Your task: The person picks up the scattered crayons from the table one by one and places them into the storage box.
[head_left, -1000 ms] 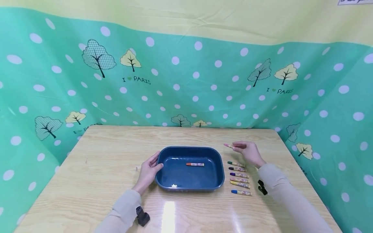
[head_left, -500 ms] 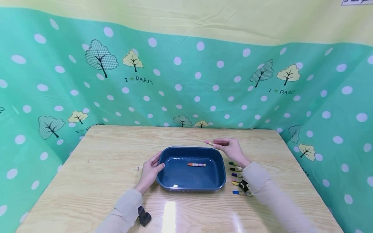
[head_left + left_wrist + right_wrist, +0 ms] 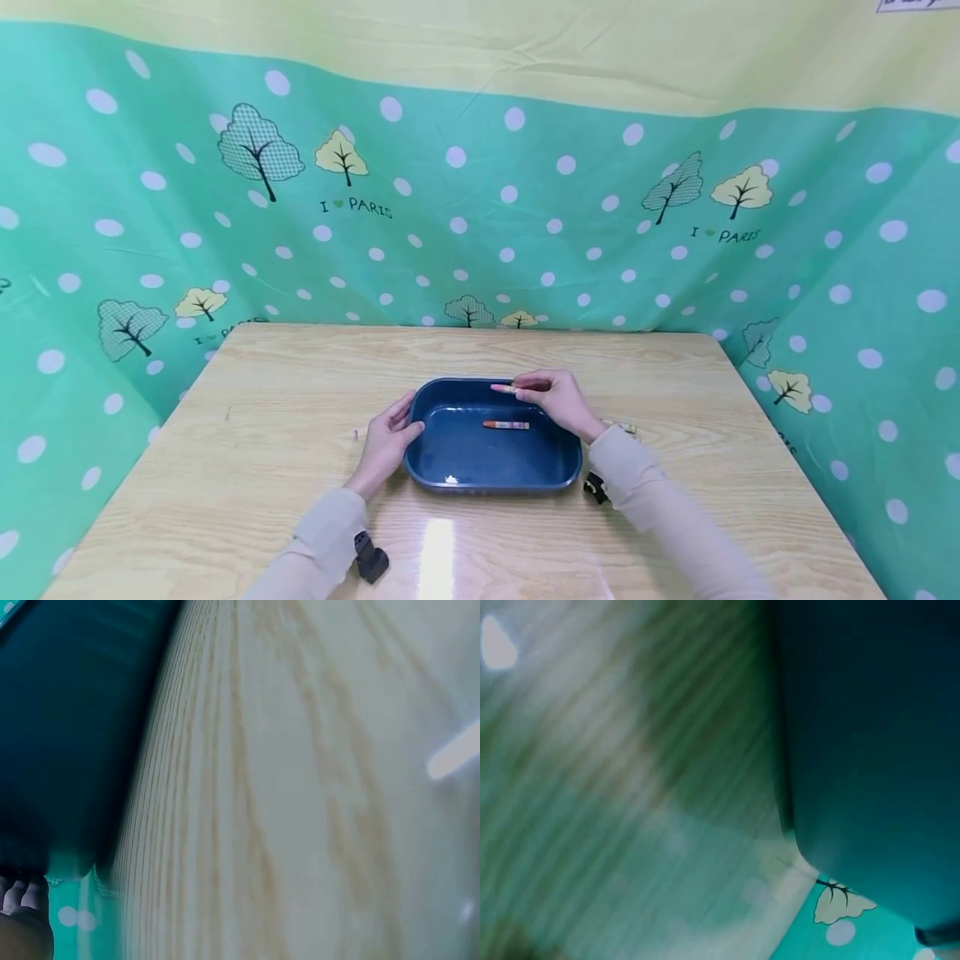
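Right grip [image 3: 553, 400] pinching pink crayon [image 3: 502, 388], wide tray [image 3: 480, 458] beneath, far edge close, left grip [image 3: 385, 437] holding tray

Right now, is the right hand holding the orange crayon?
No, the right hand pinches a pink crayon; the orange crayon lies in the blue tray.

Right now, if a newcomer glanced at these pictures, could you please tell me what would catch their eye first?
Probably the bright green, dotted curtain with printed trees, filling the background behind the wooden table. Next comes the dark blue tray on the table, gripped at its left side by the left hand. Near its far side, the right hand pinches a pink-tipped crayon, while an orange-tipped crayon lies inside.
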`<action>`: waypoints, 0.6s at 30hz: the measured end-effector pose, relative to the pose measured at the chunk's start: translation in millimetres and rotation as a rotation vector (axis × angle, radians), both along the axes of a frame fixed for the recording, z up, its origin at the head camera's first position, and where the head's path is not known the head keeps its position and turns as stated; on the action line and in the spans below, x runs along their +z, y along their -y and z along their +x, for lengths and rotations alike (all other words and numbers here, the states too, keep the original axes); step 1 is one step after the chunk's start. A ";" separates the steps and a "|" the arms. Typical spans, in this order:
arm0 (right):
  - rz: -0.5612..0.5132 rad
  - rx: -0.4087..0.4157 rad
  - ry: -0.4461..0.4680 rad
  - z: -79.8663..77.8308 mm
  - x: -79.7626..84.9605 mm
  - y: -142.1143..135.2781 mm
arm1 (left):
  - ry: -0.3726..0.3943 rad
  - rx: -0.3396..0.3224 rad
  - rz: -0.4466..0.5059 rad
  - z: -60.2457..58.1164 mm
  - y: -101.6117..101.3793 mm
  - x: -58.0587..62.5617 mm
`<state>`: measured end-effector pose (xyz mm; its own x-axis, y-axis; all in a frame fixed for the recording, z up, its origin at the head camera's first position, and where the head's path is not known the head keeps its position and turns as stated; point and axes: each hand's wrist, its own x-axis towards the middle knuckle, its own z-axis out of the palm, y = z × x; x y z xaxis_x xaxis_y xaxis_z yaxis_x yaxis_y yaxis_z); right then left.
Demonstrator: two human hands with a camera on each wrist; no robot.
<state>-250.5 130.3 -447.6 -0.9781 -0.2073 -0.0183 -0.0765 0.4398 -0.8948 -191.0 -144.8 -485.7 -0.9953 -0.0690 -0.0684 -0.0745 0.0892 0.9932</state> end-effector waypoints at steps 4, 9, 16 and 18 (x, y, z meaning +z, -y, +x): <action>0.028 -0.004 -0.010 0.5 -4.0 6.7 | 0.006 -0.006 0.001 0.6 -0.4 0.4; 0.086 -0.010 -0.009 2.1 -8.9 10.5 | 0.019 -0.009 -0.007 0.1 -2.2 0.8; 0.162 0.010 -0.011 1.1 -12.2 14.9 | 0.027 -0.003 -0.014 0.2 0.1 1.1; 0.174 0.016 -0.011 1.1 -12.2 14.6 | 0.022 -0.003 -0.005 -0.2 -0.7 0.8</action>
<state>-249.5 115.7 -459.8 -0.9751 -0.2170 -0.0449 -0.0934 0.5864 -0.8046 -191.1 -144.1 -485.0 -0.9938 -0.0666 -0.0895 -0.0956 0.0944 0.9909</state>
